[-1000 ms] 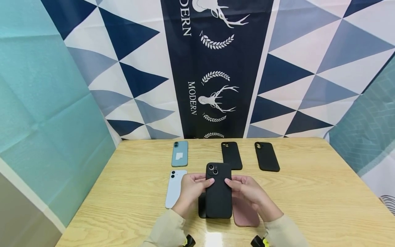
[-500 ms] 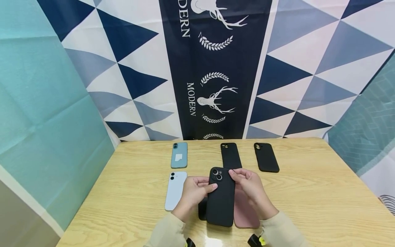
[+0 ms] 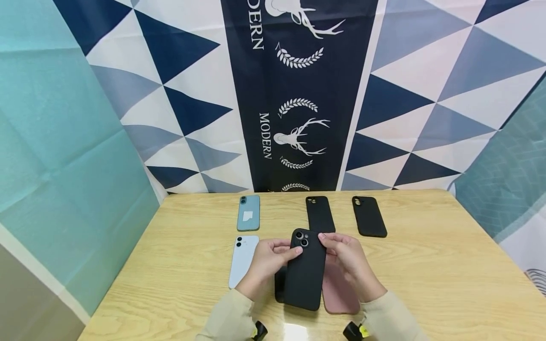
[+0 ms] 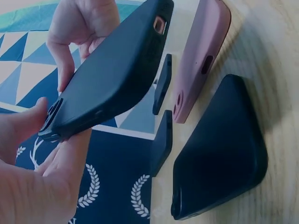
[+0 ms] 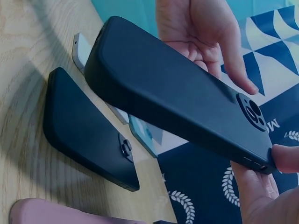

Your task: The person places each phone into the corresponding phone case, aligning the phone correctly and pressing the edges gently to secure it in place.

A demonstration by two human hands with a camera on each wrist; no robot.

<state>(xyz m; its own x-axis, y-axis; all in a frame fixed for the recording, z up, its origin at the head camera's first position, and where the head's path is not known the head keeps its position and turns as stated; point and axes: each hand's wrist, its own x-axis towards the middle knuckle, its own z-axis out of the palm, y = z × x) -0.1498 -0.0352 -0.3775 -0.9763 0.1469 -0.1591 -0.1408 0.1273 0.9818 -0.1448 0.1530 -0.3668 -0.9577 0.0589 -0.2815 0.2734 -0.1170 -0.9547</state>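
Note:
Both hands hold a phone in a black case point(image 3: 304, 274) above the table, its back and two-lens camera turned up. My left hand point(image 3: 268, 259) pinches its left edge near the camera, thumb on the back. With thumb and fingers, my right hand point(image 3: 347, 255) grips the upper right corner. The right wrist view shows that thumb point(image 5: 286, 157) pressed at the corner beside the camera ring. In the left wrist view, a port cutout shows in the case's bottom end. Below lie another black case point(image 4: 219, 149), partly hidden in the head view, and a pink case point(image 3: 340, 291).
A pale blue phone point(image 3: 241, 260) lies left of my left hand, with a teal phone point(image 3: 249, 213) bearing a white patch behind it. Two black cases, one point(image 3: 320, 214) at the back middle and one point(image 3: 369, 216) farther right, lie on the wooden table point(image 3: 426, 284).
The held phone has tilted, its top leaning right and its lower end coming nearer. My right hand has slid up from its right edge to the top corner; the left keeps its hold.

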